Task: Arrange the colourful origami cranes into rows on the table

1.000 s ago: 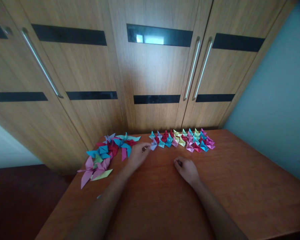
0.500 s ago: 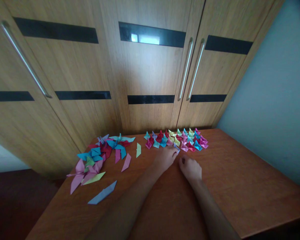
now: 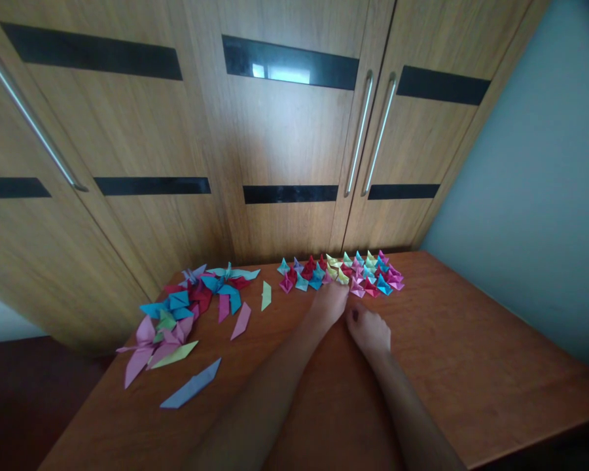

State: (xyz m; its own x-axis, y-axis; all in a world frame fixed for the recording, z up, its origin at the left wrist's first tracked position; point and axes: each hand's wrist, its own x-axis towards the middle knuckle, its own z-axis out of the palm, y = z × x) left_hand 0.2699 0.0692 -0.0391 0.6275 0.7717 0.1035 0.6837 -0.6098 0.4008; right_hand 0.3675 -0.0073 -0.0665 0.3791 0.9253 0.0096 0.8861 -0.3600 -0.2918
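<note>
Colourful folded paper pieces (image 3: 383,284), pointed like small origami units, stand in rows along the back of the wooden table. My left hand (image 3: 332,301) is closed at the front edge of these rows, its back to me. The lavender folded paper that showed at its fingertips is now hidden behind the hand. Just to the right and nearer to me, my right hand (image 3: 370,330) rests curled at the table; whether anything is inside its fingers is hidden. The two hands are close together.
At the left lies a heap of loose folded paper strips (image 3: 171,307) in pink, blue, red and green. Single pieces lie nearer: a lavender strip (image 3: 191,386), a pink strip (image 3: 241,321) and a pale yellow-green strip (image 3: 266,296). Wooden wardrobe doors (image 3: 289,137) stand behind the table.
The whole view has shifted slightly. My left hand has turned a little, so its fingertips and the lavender paper no longer show. The right hand stays curled beside it.
</note>
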